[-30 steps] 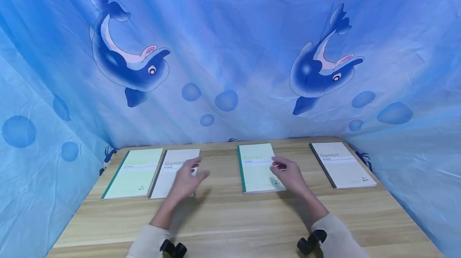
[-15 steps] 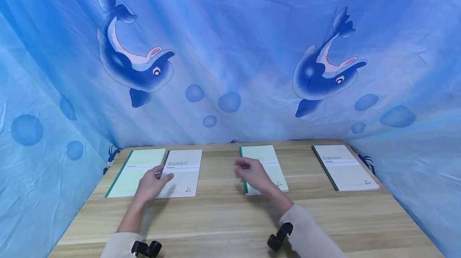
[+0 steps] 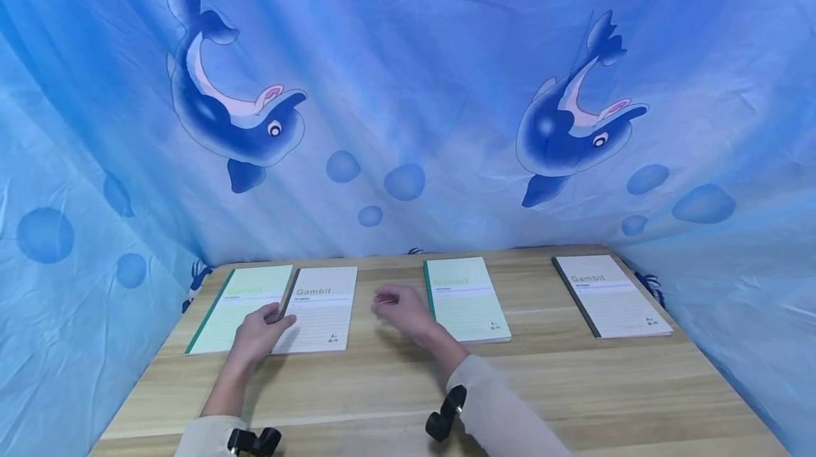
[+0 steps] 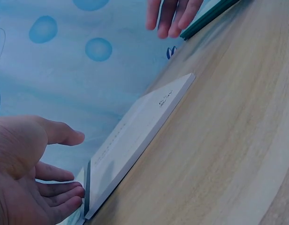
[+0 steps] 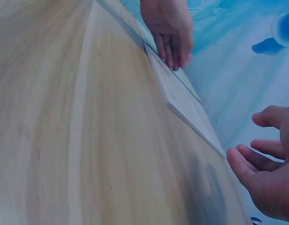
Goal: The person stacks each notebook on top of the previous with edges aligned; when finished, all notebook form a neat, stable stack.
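Observation:
A white notebook (image 3: pixel 321 308) with a dark spine lies flat, right beside a pale green notebook (image 3: pixel 245 305) at its left. My left hand (image 3: pixel 258 333) hovers over where the two meet. In the left wrist view its fingertips (image 4: pixel 79 192) are right at the white notebook's dark spine, the thumb raised apart above the cover. My right hand (image 3: pixel 404 312) is held over bare wood between the white notebook and a second green notebook (image 3: pixel 468 301). Its fingers (image 5: pixel 257 161) are loosely bent, thumb apart, with nothing between them.
Another white notebook (image 3: pixel 612 297) with a dark spine lies at the right end of the wooden table (image 3: pixel 382 393). A blue curtain (image 3: pixel 408 88) printed with dolphins hangs right behind the table's back edge and along both sides.
Both hands have moved left: the left from the white notebook's right side to its spine, the right from across the second green notebook to its left. The notebooks lie as before.

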Demonstrator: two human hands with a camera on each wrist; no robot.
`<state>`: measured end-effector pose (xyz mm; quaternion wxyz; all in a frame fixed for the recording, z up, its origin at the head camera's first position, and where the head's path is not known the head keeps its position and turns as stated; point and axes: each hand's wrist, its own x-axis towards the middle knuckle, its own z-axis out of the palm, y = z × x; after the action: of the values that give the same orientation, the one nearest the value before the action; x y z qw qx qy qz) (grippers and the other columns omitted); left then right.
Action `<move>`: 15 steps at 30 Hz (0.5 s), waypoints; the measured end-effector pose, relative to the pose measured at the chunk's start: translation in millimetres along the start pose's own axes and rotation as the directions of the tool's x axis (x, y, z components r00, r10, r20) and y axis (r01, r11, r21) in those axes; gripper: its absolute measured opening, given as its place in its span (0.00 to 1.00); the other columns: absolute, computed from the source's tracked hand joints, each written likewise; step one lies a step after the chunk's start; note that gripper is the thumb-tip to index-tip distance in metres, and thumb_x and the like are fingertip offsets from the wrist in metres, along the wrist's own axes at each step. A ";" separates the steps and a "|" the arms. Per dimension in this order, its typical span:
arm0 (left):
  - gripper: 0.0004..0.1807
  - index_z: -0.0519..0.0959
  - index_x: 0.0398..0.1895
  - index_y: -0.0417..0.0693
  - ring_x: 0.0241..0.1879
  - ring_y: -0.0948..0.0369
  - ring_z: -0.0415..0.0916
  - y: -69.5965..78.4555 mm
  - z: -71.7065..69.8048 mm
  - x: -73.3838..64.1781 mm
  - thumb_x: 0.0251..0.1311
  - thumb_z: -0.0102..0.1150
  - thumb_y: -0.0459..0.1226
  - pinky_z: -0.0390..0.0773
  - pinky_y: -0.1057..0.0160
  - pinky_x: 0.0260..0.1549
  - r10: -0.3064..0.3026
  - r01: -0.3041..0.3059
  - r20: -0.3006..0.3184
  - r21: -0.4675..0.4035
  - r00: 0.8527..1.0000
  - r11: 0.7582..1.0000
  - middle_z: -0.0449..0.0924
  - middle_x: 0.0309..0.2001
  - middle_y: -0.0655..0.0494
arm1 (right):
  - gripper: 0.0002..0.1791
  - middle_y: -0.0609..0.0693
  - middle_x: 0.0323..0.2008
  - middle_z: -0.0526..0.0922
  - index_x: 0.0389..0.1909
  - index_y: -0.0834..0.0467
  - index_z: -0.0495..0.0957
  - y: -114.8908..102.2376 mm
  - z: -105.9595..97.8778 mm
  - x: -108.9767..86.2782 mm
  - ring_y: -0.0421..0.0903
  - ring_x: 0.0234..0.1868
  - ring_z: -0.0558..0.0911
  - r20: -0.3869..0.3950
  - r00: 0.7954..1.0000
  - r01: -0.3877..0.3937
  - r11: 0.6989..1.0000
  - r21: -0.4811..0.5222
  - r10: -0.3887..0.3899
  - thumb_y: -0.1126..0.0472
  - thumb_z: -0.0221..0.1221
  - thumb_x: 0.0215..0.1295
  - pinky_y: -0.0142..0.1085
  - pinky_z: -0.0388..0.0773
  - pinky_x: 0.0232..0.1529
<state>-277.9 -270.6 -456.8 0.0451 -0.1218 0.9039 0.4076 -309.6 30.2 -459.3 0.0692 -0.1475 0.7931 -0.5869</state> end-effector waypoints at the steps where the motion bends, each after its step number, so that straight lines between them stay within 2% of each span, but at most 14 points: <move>1: 0.43 0.53 0.77 0.25 0.73 0.31 0.60 -0.6 0.0 -0.1 0.73 0.53 0.49 0.68 0.36 0.71 -0.001 0.001 0.000 -0.001 1.000 1.000 0.60 0.73 0.22 | 0.25 0.55 0.51 0.87 0.63 0.65 0.78 -0.4 4.2 0.6 0.49 0.52 0.85 0.008 1.000 -0.014 1.000 0.013 0.013 0.60 0.65 0.67 0.39 0.85 0.54; 6: 0.42 0.54 0.77 0.25 0.73 0.31 0.61 0.4 -0.1 -0.3 0.73 0.53 0.47 0.68 0.37 0.71 0.002 -0.002 -0.003 0.011 1.000 1.000 0.61 0.72 0.22 | 0.27 0.54 0.51 0.85 0.65 0.65 0.77 2.0 24.7 3.2 0.47 0.51 0.84 0.035 0.996 -0.084 0.994 0.073 0.082 0.60 0.66 0.66 0.40 0.85 0.54; 15: 0.38 0.59 0.74 0.23 0.69 0.31 0.67 2.6 5.1 -3.0 0.72 0.54 0.44 0.72 0.37 0.68 0.047 -0.046 -0.035 0.047 0.998 0.998 0.67 0.68 0.22 | 0.29 0.57 0.53 0.85 0.64 0.67 0.76 3.7 52.0 5.0 0.49 0.55 0.83 0.042 0.991 -0.128 0.987 0.100 0.124 0.64 0.68 0.62 0.41 0.85 0.58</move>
<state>-275.7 -264.6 -457.8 0.0219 -0.1070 0.9162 0.3854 -300.2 -17.7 -478.2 0.1277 -0.1035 0.7685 -0.6184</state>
